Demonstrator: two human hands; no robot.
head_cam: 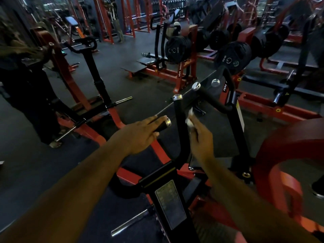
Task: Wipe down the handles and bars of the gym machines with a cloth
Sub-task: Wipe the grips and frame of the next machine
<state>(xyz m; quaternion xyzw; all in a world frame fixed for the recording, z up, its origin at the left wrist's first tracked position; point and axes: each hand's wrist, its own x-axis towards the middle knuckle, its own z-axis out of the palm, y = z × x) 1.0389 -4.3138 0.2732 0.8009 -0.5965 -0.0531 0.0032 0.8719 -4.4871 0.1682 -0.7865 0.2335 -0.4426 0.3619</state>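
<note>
**Dim gym, cloth at the upright handle**

Dark rubber floor (143,95) carries red-and-black weight machines (177,67), blurred beyond. The left hand (140,135) rests straight fingers on a black chrome-capped handle (162,124). The right hand (201,139) pinches a small white cloth (190,118) against the upright black bar (180,123).

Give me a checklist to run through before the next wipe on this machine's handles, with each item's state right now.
1. Cloth in hand: ok. The right hand pinches the white cloth.
2. Cloth against a bar: cannot tell. It sits beside the upright black handle; contact is unclear.
3. Machine steadied: ok. The left hand rests with straight fingers on the short handle with the chrome cap.
4. Far angled handle free to reach: ok, nothing covers it.
5. Which handles are already wiped: cannot tell.
6. Bystander's distance: ok. The person in black stands apart at the left.
</note>
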